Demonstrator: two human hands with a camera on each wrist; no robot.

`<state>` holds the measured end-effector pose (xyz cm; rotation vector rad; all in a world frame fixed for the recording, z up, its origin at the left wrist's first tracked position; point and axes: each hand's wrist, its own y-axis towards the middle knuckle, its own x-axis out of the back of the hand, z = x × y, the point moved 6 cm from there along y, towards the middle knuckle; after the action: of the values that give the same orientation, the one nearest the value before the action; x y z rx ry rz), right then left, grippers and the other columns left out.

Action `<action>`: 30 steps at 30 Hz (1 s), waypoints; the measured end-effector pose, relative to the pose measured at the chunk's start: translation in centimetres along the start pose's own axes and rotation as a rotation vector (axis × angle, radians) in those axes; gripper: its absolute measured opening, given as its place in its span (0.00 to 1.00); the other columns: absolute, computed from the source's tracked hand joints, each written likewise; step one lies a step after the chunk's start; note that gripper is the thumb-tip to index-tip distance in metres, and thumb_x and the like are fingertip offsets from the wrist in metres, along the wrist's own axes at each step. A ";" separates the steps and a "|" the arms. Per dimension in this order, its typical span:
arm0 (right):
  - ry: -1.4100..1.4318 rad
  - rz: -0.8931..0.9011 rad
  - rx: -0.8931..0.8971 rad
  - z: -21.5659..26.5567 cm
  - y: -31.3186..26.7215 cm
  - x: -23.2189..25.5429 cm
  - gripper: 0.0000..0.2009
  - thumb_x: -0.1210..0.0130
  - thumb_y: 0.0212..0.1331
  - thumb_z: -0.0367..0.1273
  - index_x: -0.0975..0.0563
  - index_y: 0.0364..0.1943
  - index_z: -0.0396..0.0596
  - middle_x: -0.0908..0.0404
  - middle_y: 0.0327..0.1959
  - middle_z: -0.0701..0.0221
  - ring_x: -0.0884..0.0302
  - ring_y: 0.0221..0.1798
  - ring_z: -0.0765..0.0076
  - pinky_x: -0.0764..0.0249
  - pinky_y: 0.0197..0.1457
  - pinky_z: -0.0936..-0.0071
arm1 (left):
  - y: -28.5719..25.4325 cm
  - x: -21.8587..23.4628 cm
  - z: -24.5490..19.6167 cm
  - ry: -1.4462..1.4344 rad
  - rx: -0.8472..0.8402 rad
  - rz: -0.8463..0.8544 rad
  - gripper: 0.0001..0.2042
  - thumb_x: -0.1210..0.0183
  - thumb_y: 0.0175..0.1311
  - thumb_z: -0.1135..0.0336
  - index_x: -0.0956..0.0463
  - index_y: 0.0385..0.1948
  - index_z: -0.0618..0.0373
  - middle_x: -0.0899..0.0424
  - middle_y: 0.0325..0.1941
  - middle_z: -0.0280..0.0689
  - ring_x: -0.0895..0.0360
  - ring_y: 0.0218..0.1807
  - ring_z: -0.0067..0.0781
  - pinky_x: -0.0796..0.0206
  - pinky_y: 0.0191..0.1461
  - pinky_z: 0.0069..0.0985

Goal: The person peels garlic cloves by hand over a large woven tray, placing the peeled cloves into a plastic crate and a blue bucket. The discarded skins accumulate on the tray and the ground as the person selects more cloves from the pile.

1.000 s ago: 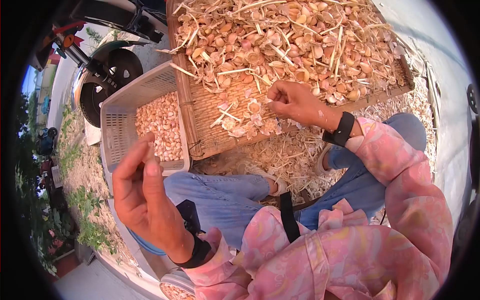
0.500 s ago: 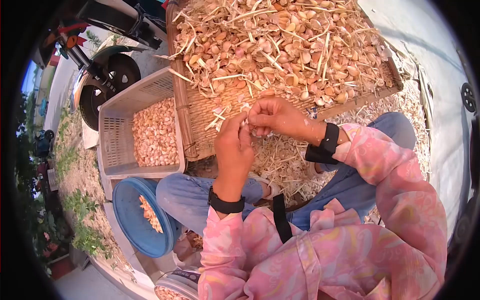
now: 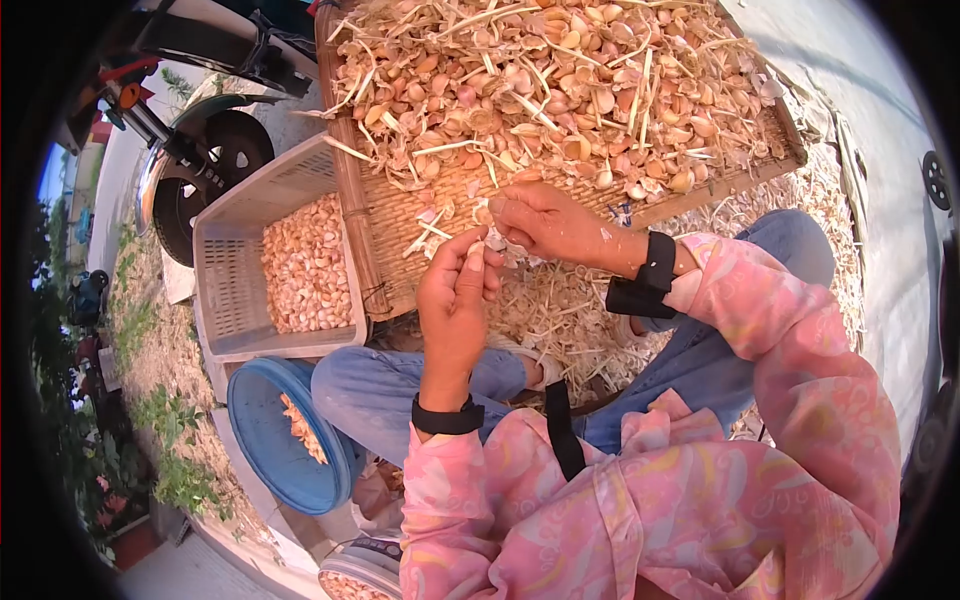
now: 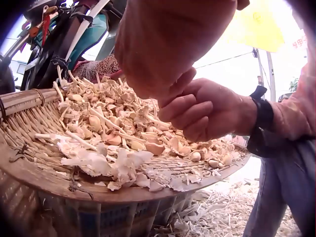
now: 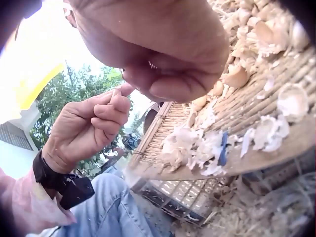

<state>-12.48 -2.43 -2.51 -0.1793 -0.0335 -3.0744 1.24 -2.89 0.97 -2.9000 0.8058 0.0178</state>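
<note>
A small garlic clove [image 3: 477,250] is pinched between the thumb and forefinger of my left hand [image 3: 452,300], above the front edge of the woven tray [image 3: 400,275]. My right hand [image 3: 550,225] meets it from the right, fingers curled, thumb and forefinger at the clove's papery skin [image 3: 495,240]. In the right wrist view, the right fingertips are right at the end of the clove [image 5: 117,92]. The right hand's grip is partly hidden by its own fingers. Unpeeled cloves [image 3: 570,95], dry stalks and husks are heaped on the tray behind the hands.
Left of the tray stands a white plastic crate [image 3: 225,270] holding many cloves. Nearer are a tilted blue bucket [image 3: 260,400] with some skins or cloves and another container of cloves [image 3: 350,585]. Husks [image 3: 545,310] litter the ground under the tray; a parked vehicle's wheel [image 3: 230,150] is behind.
My left hand has moved from over the crate rightward and up to my right hand. Over the last half second both hands stay close together, fingers shifting on the clove.
</note>
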 end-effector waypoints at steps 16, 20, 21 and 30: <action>-0.776 0.088 0.080 1.1 -0.1 0.6 0.11 0.51 0.54 0.37 0.27 0.27 0.42 0.24 0.22 0.57 0.25 0.31 0.47 0.31 0.35 0.55 | 10.8 2.7 1.4 1.325 -0.387 -0.016 0.11 0.45 0.47 0.78 0.24 0.35 0.64 0.24 0.35 0.52 0.26 0.38 0.54 0.34 0.42 0.35; -0.665 -0.066 0.066 1.7 0.7 1.6 0.10 0.49 0.54 0.36 0.28 0.29 0.42 0.24 0.23 0.59 0.25 0.31 0.50 0.31 0.35 0.57 | 10.4 3.4 1.2 0.910 -0.314 0.003 0.10 0.45 0.52 0.78 0.25 0.38 0.64 0.22 0.36 0.46 0.23 0.36 0.41 0.31 0.41 0.28; -0.570 -0.117 0.067 1.9 1.1 1.8 0.10 0.48 0.53 0.36 0.28 0.30 0.41 0.24 0.23 0.60 0.24 0.31 0.51 0.31 0.35 0.59 | 10.0 3.8 1.6 0.589 -0.164 -0.027 0.10 0.45 0.54 0.78 0.25 0.39 0.64 0.22 0.37 0.44 0.23 0.36 0.36 0.30 0.41 0.25; -0.117 -0.195 0.081 3.1 1.4 0.8 0.12 0.43 0.51 0.34 0.28 0.34 0.40 0.24 0.24 0.66 0.26 0.28 0.71 0.30 0.31 0.74 | 4.0 1.5 1.6 -0.439 0.019 -0.240 0.11 0.44 0.59 0.76 0.27 0.44 0.65 0.22 0.38 0.36 0.26 0.38 0.19 0.32 0.42 0.15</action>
<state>-12.87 -3.76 0.67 -0.3728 -0.1918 -3.2443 0.45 -6.85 -1.21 -2.7908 0.3781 0.5922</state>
